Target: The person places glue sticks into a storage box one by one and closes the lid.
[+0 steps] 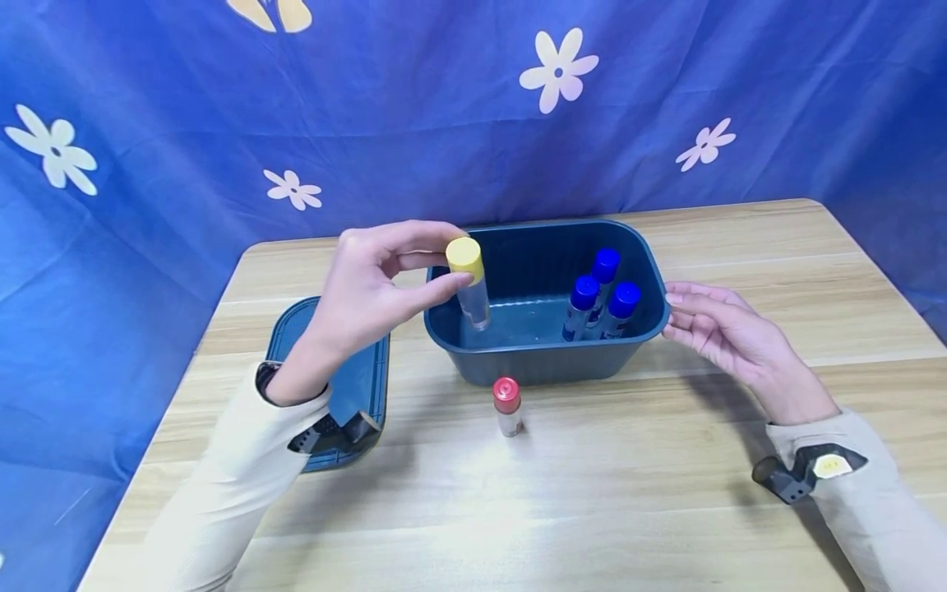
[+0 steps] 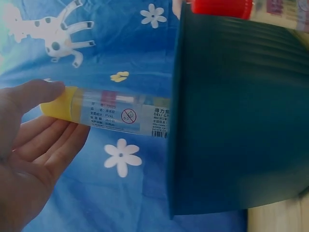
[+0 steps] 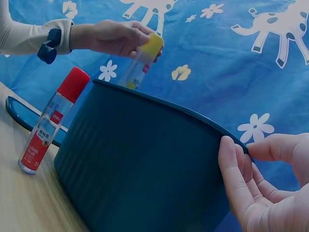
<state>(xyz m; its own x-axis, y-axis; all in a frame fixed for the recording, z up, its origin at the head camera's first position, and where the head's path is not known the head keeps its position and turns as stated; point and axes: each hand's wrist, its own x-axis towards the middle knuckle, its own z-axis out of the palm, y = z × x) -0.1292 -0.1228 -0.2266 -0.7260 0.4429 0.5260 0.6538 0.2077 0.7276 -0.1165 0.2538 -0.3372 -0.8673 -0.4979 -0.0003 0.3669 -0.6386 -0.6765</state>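
My left hand (image 1: 388, 279) pinches the yellow cap of a clear liquid glue bottle (image 1: 474, 300) between thumb and fingers. The bottle hangs upright at the left end of a dark blue-green bin (image 1: 540, 362), its lower part below the rim. My right hand (image 1: 728, 337) pinches the bin's right rim, thumb on one side and fingers on the other, as the right wrist view shows. Several blue-capped glue bottles (image 1: 584, 306) stand together inside the bin's right half. A red-capped liquid glue bottle (image 3: 54, 118) stands upright on the table just in front of the bin.
A flat blue-green lid (image 1: 358, 395) lies on the wooden table (image 1: 592, 493), left of the bin and partly under my left forearm. Behind the table hangs a blue curtain (image 1: 414, 107) with white flowers. Each wrist wears a strapped camera.
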